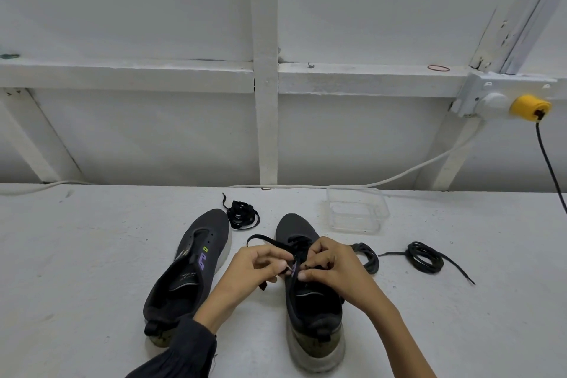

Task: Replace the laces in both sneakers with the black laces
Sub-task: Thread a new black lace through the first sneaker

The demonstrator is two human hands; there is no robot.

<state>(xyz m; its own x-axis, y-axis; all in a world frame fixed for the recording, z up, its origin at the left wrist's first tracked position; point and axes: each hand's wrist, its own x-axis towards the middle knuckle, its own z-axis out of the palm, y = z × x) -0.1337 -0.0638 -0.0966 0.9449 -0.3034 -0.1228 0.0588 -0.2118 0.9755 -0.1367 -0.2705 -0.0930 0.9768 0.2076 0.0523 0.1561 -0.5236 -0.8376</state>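
Two dark grey sneakers stand on the white table, toes pointing away from me. The left sneaker (190, 267) has bare eyelets and no lace. Over the right sneaker (310, 307) both my hands work a flat black lace (267, 241). My left hand (254, 267) pinches one end of that lace beside the eyelets. My right hand (329, 264) pinches the lace at the tongue, hiding the eyelets under it. One lace loop arcs out to the left above my left hand.
A coiled black lace (241, 213) lies beyond the left sneaker's toe. Two more dark lace bundles, one (368, 256) by my right hand and one (425, 258) further right, lie on the table. A clear plastic tub (357, 209) stands at the back. A black cable hangs at far right.
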